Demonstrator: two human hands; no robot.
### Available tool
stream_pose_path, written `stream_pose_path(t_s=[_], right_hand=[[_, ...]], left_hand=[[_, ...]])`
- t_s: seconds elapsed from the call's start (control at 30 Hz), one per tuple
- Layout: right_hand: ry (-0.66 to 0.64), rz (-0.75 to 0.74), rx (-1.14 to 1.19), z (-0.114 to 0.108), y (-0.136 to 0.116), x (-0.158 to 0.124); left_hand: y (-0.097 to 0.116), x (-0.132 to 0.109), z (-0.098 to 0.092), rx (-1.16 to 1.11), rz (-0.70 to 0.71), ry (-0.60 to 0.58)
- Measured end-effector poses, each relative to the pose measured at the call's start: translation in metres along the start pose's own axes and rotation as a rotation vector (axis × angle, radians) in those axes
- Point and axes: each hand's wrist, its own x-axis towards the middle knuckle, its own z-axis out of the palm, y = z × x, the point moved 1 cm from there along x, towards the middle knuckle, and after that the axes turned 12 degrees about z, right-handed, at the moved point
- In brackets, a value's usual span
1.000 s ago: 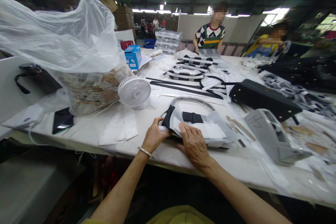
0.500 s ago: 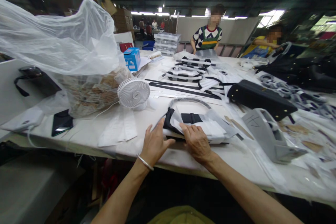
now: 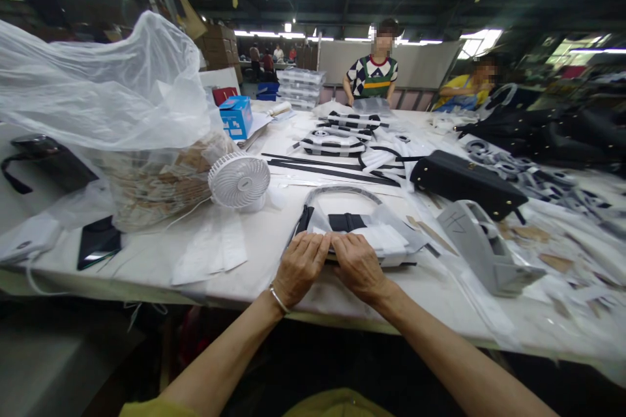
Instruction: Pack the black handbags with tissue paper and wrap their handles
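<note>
A black handbag (image 3: 348, 222) lies flat on the table before me, its wrapped handle (image 3: 343, 189) arching away at the far side. White tissue paper (image 3: 388, 240) covers much of its right part. My left hand (image 3: 300, 266) is closed over the near left edge, fingers on top and thumb hidden beneath. Close beside it, my right hand (image 3: 358, 267) grips the same near edge through the paper, its thumb also out of sight. The two hands almost touch at the index fingers.
A white fan (image 3: 239, 181) and a clear plastic bag of small packets (image 3: 151, 189) stand left, near a phone (image 3: 99, 242). A grey tape dispenser (image 3: 482, 244) and a black bag (image 3: 464, 184) are right. A co-worker (image 3: 374, 75) stands across the table (image 3: 274, 221).
My left hand has come in from the bag's left side and its fingers now fold over the near edge, next to my right hand. The view has shifted slightly.
</note>
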Motion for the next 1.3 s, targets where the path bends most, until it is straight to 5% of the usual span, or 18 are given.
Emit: stream_pose_path(t_s=[0.3, 0.53, 0.73, 0.93, 1.03, 1.17, 1.3], right_hand=[[0.077, 0.034, -0.056, 0.0, 0.011, -0.017], [0.132, 0.003, 0.044, 0.009, 0.019, -0.017], [0.104, 0.034, 0.09, 0.015, 0.016, -0.022], [0.116, -0.004, 0.149, -0.015, 0.016, -0.028], [0.289, 0.048, 0.215, -0.048, 0.049, -0.046], [0.544, 0.493, 0.15, -0.071, 0.134, -0.097], [0.268, 0.71, -0.036, -0.05, 0.204, -0.152]], left_hand=[[-0.012, 0.004, -0.006, -0.005, 0.028, -0.013], [-0.002, 0.0, 0.001, 0.021, 0.073, 0.119], [0.004, -0.01, 0.008, -0.012, 0.042, 0.1], [-0.004, -0.009, 0.009, -0.033, 0.031, 0.147], [-0.01, -0.01, 0.008, -0.058, -0.014, 0.136], [-0.011, -0.011, 0.008, -0.075, -0.042, 0.127], [-0.011, -0.012, 0.009, -0.075, -0.085, 0.124]])
